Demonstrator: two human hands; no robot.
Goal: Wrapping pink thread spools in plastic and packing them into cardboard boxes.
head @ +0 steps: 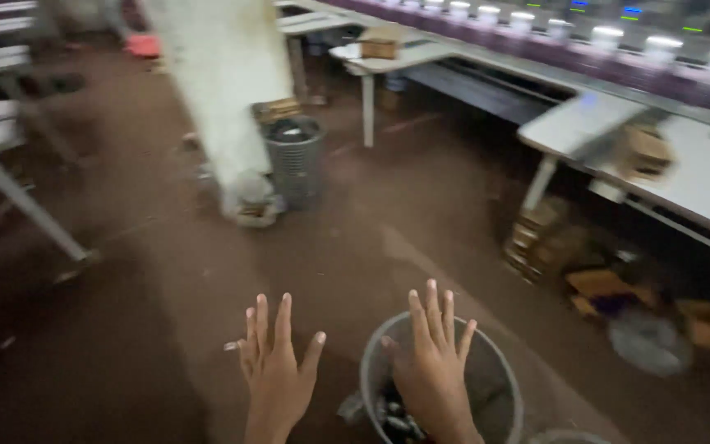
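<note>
Both hands are raised in the lower centre of the head view, backs toward the camera, fingers spread and pointing away from the person. The left hand [277, 374] is released: all fingers are extended, nothing is grasped, and it is seen against the bare brown floor [166, 271]. The right hand [431, 370] is likewise released, fingers splayed, holding nothing; it appears in front of the near grey bin [491, 386], a round container standing on the floor at the bottom edge of the view. Whether the right hand touches the bin rim cannot be determined. Small dark and light items lie inside the bin, partly hidden by the hand and too blurred to identify. A second grey bin [295, 160], with a ribbed wall, stands farther off on the floor, just beside the base of a white pillar [223, 82]. To the right, a white bench [700, 181] runs along a row of machines with lit heads [610, 37]; a brown box [647, 152] rests near its edge, and stacked brown boxes [540, 238] lie on the floor beneath it. A smaller white bench [388, 62] stands behind, carrying a brown box [380, 43]. Grey frame legs [18, 197] occupy the left side. The picture is motion-blurred throughout.
</note>
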